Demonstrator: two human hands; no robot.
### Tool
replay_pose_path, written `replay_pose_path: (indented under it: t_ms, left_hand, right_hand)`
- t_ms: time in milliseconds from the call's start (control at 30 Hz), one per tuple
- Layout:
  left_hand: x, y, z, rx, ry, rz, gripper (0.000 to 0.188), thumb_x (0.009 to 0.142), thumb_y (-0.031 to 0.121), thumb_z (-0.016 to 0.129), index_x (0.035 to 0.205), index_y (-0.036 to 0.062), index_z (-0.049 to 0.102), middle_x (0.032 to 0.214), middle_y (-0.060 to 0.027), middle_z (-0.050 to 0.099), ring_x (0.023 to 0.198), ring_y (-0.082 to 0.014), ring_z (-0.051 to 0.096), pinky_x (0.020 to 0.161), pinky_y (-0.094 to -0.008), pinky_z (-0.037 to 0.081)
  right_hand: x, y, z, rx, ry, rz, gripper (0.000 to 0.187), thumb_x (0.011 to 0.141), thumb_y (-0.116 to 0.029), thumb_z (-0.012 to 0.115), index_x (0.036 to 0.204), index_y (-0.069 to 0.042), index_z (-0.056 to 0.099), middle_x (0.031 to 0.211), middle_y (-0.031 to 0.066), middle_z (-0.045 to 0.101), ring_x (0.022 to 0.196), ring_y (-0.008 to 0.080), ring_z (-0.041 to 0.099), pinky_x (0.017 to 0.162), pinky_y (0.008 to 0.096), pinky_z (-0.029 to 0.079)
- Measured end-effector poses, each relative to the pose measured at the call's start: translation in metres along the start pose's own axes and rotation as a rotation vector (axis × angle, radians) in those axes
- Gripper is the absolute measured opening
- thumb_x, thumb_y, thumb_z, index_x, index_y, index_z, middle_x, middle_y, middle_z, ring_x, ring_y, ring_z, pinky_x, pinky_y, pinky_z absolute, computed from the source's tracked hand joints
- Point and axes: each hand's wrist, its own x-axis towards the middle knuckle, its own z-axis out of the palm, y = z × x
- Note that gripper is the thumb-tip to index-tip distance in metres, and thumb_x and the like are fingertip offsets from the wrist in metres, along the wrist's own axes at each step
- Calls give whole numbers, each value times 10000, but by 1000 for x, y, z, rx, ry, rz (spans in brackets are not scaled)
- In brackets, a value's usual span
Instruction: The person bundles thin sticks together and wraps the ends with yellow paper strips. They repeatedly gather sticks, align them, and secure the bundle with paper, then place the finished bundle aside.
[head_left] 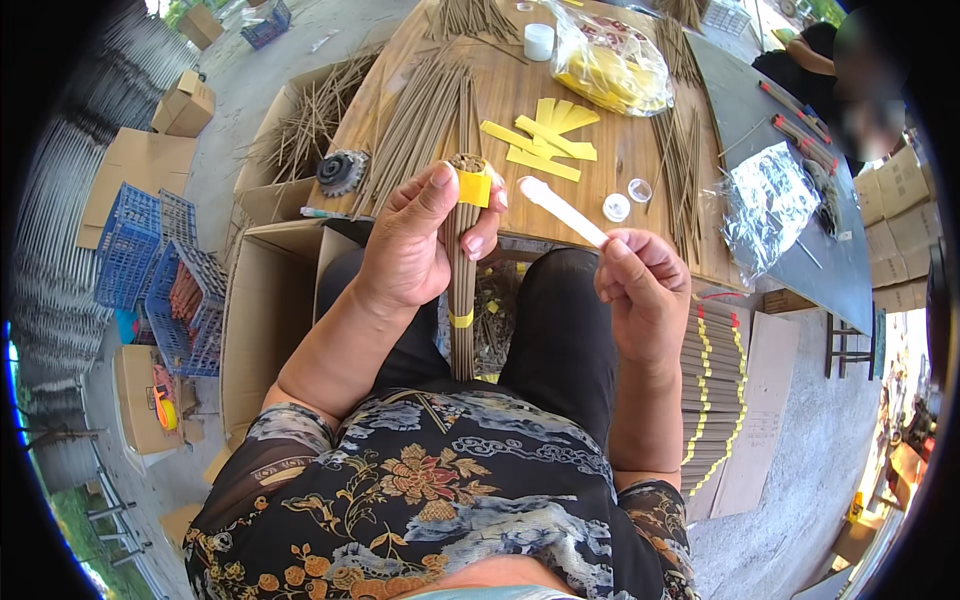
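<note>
My left hand (408,240) is closed round an upright bundle of thin brown incense sticks (462,265) in front of my lap. A yellow paper strip (474,189) wraps the bundle near its top, where the stick ends show; a second narrow yellow band (461,320) circles it lower down. To the right, my right hand (645,290) pinches a flat white spatula (562,211) by one end. Its rounded tip points up and left toward the bundle, apart from it. Loose yellow paper strips (548,138) lie fanned on the wooden table (620,150) just beyond.
Loose incense sticks (425,110) cover the table's left. Small round containers (616,208), a white jar (538,42) and a plastic bag of yellow material (612,70) stand there too. Cardboard boxes (265,330) are at left, banded bundles (710,390) at right. Another person (800,65) is at far right.
</note>
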Motion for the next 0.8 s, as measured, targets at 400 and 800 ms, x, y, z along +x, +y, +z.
replay_pose_path:
  t_ms: [400,800]
  left_hand:
    - [-10,3,4,-44,-28,16,306,888,277,495,989,1,581,883,-112,575,587,-145,479,525,-255,393]
    - [-14,4,4,-85,-74,33,211,867,235,535,1014,95,593,944,-168,558,613,-164,508,545,-258,417]
  right_hand:
    - [-3,9,28,61,-104,103,110,827,-79,588,882,13,613,649,1,552,542,44,446,486,175,336]
    - [-2,11,38,73,-152,97,111,835,-79,575,879,16,612,642,-4,540,546,41,437,495,171,336]
